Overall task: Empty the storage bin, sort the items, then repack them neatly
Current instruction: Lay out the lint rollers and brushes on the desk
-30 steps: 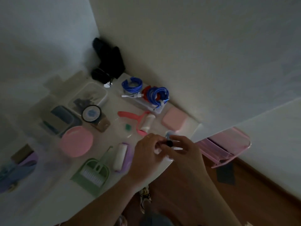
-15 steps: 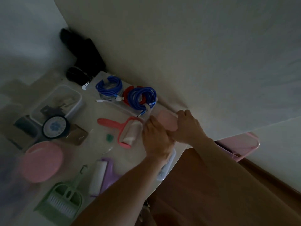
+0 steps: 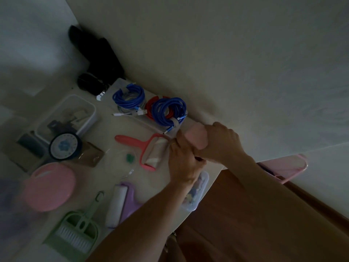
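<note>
Both hands hold a pink case [image 3: 196,136] at center frame by the wall: right hand [image 3: 221,142] wraps its right end, left hand [image 3: 184,159] grips its lower left. Long axis runs upper-left to lower-right, over the counter [image 3: 105,129].

A single head-worn view looks steeply down and forward over the table [image 3: 120,127], tilted so the wall [image 3: 245,63] slants across the upper right. It sits close above both forearms; the dim light perhaps hides detail at the left edge.
</note>
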Tool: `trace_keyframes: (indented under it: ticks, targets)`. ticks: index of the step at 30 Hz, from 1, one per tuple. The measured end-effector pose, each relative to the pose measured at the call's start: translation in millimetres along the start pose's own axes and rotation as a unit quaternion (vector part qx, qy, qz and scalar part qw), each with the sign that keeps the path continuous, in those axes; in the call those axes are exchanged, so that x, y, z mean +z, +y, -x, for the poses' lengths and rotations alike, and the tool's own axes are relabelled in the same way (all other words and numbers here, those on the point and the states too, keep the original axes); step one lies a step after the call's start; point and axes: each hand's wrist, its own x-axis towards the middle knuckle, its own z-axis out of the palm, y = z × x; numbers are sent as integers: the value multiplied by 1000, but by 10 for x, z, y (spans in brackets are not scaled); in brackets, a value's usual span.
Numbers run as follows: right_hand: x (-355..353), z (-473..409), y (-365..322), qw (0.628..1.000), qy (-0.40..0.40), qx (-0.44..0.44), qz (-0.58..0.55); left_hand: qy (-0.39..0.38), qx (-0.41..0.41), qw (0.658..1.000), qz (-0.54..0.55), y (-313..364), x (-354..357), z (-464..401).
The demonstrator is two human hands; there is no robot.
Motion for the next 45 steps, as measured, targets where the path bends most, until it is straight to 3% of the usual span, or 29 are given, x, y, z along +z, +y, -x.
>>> trace_keyframes:
  ticks: [3, 6, 12, 16, 19, 22, 26, 29, 33, 37, 41, 45]
  targets:
    - [-92, 156, 108, 990, 142, -7, -18, 4, 49, 999, 6, -8, -46, -10]
    - [-95, 211, 163, 966, 252, 47, -39, -7, 63, 998, 2, 12, -87, -29]
    - [-33, 232, 88, 940, 196, 134, -246, 3, 118, 992, -45, 34, -99, -53]
    - [-16, 458, -64, 940, 111, 71, -313, -3, 104, 994, -38, -20, -43, -62]
    - [21, 462, -121, 930, 24, 39, -364, 51, 116, 992, -27, -47, 32, -51]
    - [77, 301, -135, 953, 41, -4, -300, 78, 135, 986, -56, -37, 67, -57]
    - [276, 45, -95, 975, 53, -78, -203, -16, 72, 996, -59, -166, 118, -76]
    - [379, -76, -93, 977, 42, -138, -155, -22, 81, 996, -28, -216, 155, -84]
    - [421, -145, -170, 983, 56, -146, -97, -18, 14, 997, 70, -209, 147, -72]
    - [422, -180, -264, 988, 15, -146, -49, -14, 5, 994, 109, -197, 133, -34]
    - [368, -165, -247, 987, 1, -158, -21, -21, -20, 994, 103, -201, 128, -48]
    - [343, -108, -226, 986, 16, -152, -65, -15, -14, 995, 97, -190, 133, -40]
